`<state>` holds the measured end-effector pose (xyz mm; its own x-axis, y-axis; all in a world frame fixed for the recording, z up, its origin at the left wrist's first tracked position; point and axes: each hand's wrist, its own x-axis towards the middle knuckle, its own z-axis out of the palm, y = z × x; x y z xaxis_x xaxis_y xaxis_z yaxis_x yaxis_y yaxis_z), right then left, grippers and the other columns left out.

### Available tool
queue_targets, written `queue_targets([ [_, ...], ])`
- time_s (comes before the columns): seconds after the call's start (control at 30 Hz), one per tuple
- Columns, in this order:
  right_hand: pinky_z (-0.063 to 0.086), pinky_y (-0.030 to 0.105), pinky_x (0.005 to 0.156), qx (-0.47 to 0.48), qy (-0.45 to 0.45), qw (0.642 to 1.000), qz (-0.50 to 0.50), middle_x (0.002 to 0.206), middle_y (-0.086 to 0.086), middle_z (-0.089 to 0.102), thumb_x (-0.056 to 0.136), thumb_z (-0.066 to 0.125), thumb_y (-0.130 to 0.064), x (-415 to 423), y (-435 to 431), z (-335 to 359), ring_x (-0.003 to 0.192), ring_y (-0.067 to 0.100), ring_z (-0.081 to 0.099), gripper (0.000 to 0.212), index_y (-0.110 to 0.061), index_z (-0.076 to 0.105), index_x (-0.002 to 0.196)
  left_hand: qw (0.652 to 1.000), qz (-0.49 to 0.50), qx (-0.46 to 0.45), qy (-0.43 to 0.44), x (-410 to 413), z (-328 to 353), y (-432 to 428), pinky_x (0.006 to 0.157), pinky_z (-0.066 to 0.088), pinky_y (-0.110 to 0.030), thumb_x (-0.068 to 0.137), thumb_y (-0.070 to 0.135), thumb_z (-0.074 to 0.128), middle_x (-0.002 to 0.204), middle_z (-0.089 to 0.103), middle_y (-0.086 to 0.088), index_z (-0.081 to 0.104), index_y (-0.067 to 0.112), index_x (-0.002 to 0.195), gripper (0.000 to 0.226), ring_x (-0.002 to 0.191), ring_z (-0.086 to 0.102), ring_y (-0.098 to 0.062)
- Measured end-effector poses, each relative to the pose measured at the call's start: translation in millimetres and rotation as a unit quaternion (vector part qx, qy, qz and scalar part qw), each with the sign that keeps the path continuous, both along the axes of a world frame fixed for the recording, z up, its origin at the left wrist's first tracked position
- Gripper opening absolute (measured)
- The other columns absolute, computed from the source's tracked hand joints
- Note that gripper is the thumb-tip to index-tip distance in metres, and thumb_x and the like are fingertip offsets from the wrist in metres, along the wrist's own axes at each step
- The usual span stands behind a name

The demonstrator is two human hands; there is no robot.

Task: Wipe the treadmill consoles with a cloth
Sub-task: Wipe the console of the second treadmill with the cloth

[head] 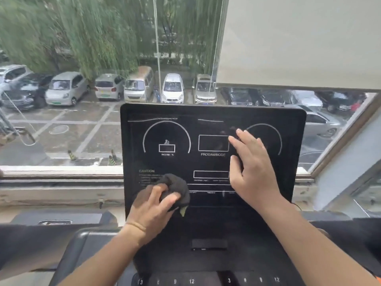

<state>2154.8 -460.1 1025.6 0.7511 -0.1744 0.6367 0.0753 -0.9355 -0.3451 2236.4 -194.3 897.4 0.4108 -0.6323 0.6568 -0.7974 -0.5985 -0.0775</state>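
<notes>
Cloth [175,189] bunched at the lower left of the console [212,112], most of its face lying up and to the right of it.
Left hand [152,205] has its grip clamped on the dark cloth, pressing it over the caution text [146,171]; the right hand [252,172] has its grip apart, fingers spread on the console's right half, covering part of the right dial [276,137]. The console's long axis runs left to right, so I judge the next strokes sweep sideways and upward from the cloth. Of the 2 hands, the left is nearer the incline dial [167,139]; the right one sits in the path and would need to lift for the right half.
</notes>
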Motion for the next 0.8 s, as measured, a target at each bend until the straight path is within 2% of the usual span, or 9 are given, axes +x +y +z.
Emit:
queue_targets([
  [0.07, 0.036, 0.037, 0.119, 0.02, -0.022, 0.999, -0.025, 0.133, 0.007, 0.063, 0.091, 0.064, -0.002, -13, -13, -7, 0.13, 0.024, 0.055, 0.041, -0.005, 0.066, 0.131, 0.999, -0.033, 0.007, -0.031, 15, 29, -13, 0.069, 0.059, -0.049, 0.086, 0.034, 0.061, 0.116, 0.047, -0.008, 0.053, 0.028, 0.122, 0.038, 0.086, 0.061, -0.04],
  [0.13, 0.04, 0.017, 0.104, 0.049, -0.017, 0.998, -0.04, 0.12, 0.002, 0.066, 0.091, 0.065, -0.004, -27, -20, -10, 0.116, 0.02, 0.06, 0.035, -0.009, 0.069, 0.125, 0.997, 0.004, -0.061, -0.035, 29, 57, -39, 0.073, 0.056, -0.051, 0.085, 0.028, 0.073, 0.118, 0.047, -0.009, 0.053, 0.026, 0.122, 0.043, 0.091, 0.057, -0.039],
  [0.2, 0.046, 0.018, 0.087, 0.095, 0.016, 0.994, -0.049, 0.111, -0.006, 0.068, 0.093, 0.064, -0.009, -40, -23, -13, 0.105, 0.014, 0.063, 0.029, -0.017, 0.071, 0.12, 0.987, 0.065, -0.146, -0.003, 33, 81, -75, 0.076, 0.054, -0.052, 0.085, 0.027, 0.078, 0.121, 0.046, -0.01, 0.051, 0.025, 0.124, 0.048, 0.096, 0.054, -0.039],
  [0.3, 0.051, 0.029, 0.074, 0.181, 0.091, 0.976, -0.076, 0.091, -0.016, 0.072, 0.097, 0.06, -0.019, -57, -34, -18, 0.082, 0.008, 0.064, 0.022, -0.029, 0.074, 0.111, 0.968, 0.139, -0.208, 0.036, 18, 93, -132, 0.078, 0.053, -0.051, 0.086, 0.028, 0.077, 0.126, 0.037, -0.008, 0.045, 0.029, 0.126, 0.051, 0.102, 0.054, -0.038],
  [0.4, 0.052, 0.03, 0.073, 0.252, 0.13, 0.954, -0.098, 0.081, -0.014, 0.073, 0.097, 0.057, -0.025, -75, -48, -27, 0.08, 0.01, 0.067, 0.02, -0.035, 0.073, 0.104, 0.982, 0.097, -0.153, 0.052, -23, 57, -177, 0.07, 0.053, -0.047, 0.079, 0.033, 0.08, 0.123, 0.04, -0.006, 0.047, 0.032, 0.123, 0.055, 0.096, 0.055, -0.037],
  [0.5, 0.057, 0.036, 0.077, 0.306, 0.144, 0.936, -0.102, 0.077, -0.011, 0.074, 0.094, 0.054, -0.033, -97, -62, -42, 0.078, 0.014, 0.071, 0.019, -0.037, 0.072, 0.099, 0.999, -0.02, 0.002, 0.05, -62, 4, -197, 0.071, 0.051, -0.043, 0.071, 0.033, 0.086, 0.119, 0.045, -0.006, 0.053, 0.035, 0.122, 0.061, 0.09, 0.057, -0.036],
  [0.63, 0.06, 0.046, 0.076, 0.35, 0.162, 0.919, -0.084, 0.07, -0.01, 0.073, 0.092, 0.05, -0.036, -119, -86, -53, 0.07, 0.015, 0.071, 0.02, -0.041, 0.069, 0.097, 0.983, -0.128, 0.129, -0.01, -55, 16, -194, 0.068, 0.048, -0.04, 0.086, 0.031, 0.07, 0.11, 0.056, -0.006, 0.06, 0.031, 0.116, 0.032, 0.088, 0.053, -0.032],
  [0.7, 0.06, 0.047, 0.077, 0.364, 0.162, 0.914, -0.08, 0.069, -0.008, 0.072, 0.097, 0.054, -0.026, -126, -100, -56, 0.067, 0.013, 0.071, 0.021, -0.039, 0.07, 0.096, 0.99, -0.11, 0.079, -0.049, -35, 44, -191, 0.068, 0.049, -0.044, 0.086, 0.025, 0.071, 0.108, 0.054, -0.007, 0.061, 0.028, 0.114, 0.029, 0.085, 0.051, -0.032],
  [0.8, 0.061, 0.047, 0.077, 0.396, 0.154, 0.901, -0.086, 0.067, -0.002, 0.072, 0.099, 0.054, -0.019, -133, -113, -55, 0.064, 0.014, 0.07, 0.023, -0.034, 0.071, 0.101, 0.992, 0.033, -0.119, 0.035, -21, 77, -205, 0.072, 0.054, -0.046, 0.085, 0.028, 0.075, 0.118, 0.046, -0.006, 0.055, 0.027, 0.121, 0.041, 0.092, 0.055, -0.037],
])
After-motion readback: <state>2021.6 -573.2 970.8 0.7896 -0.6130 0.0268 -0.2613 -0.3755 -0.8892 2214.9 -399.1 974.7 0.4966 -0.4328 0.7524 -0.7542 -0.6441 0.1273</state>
